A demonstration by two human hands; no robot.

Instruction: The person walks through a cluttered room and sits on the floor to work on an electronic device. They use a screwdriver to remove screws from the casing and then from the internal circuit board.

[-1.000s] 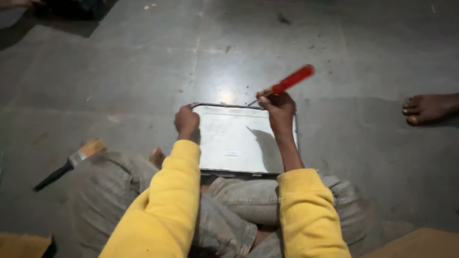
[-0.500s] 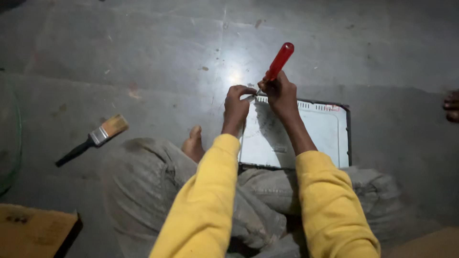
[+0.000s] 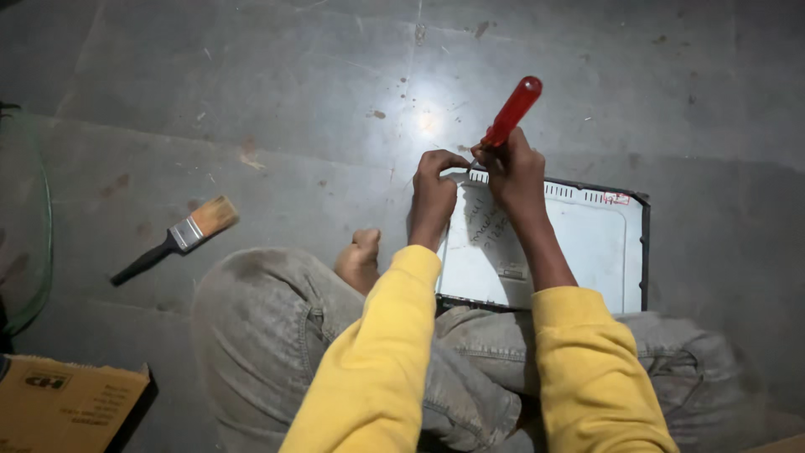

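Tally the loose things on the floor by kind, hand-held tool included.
Screwdriver, red handle, in the right hand: 1
Paintbrush: 1
White panel, touched by the left hand: 1
Cardboard box: 1
Total: 4

- Screwdriver (image 3: 513,110): glossy, translucent red plastic handle.
- Panel (image 3: 587,252): smooth pale sheet metal, dark frame, dull sheen.
- Floor (image 3: 251,109): grey stone or concrete, polished, stained, reflecting light.
- Paintbrush (image 3: 176,239): matt black handle, metal ferrule, tan bristles.
- Box (image 3: 67,407): matt brown cardboard.
- Sleeves (image 3: 377,369): yellow cloth.
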